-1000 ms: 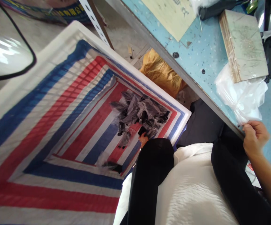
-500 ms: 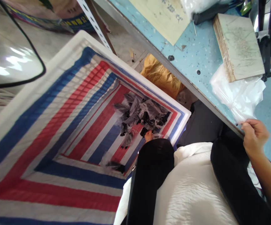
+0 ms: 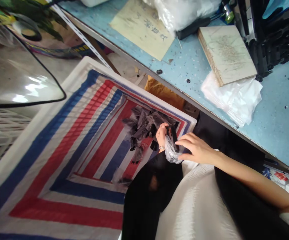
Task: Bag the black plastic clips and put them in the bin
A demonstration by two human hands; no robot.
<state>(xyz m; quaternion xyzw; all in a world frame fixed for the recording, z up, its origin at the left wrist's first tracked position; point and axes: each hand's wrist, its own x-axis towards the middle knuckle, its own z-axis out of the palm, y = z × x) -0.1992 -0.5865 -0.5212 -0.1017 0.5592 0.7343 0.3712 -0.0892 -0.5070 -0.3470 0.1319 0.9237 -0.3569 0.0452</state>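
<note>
Both hands meet just above the near corner of a deep bin lined with red, white and blue striped woven plastic [image 3: 59, 140]. The left hand [image 3: 161, 135] has its fingers closed around a small clear plastic bag holding a black part [image 3: 171, 150], lifted just clear of the heap of similar bagged black parts [image 3: 144, 125] lying at the bottom of the bin. The right hand [image 3: 195, 150] rests against the same bag from the other side, its fingers loosely curled and spread, touching but not clearly clamping it.

As far as can be judged, one bagged piece is out of the heap and in hand, while most of the heap remains in the bin.

On the pale blue speckled tabletop [image 3: 279, 113], a stack of clear plastic bags [image 3: 234, 98] lies under a worn wooden block [image 3: 225, 53], well apart from the hands.
</note>
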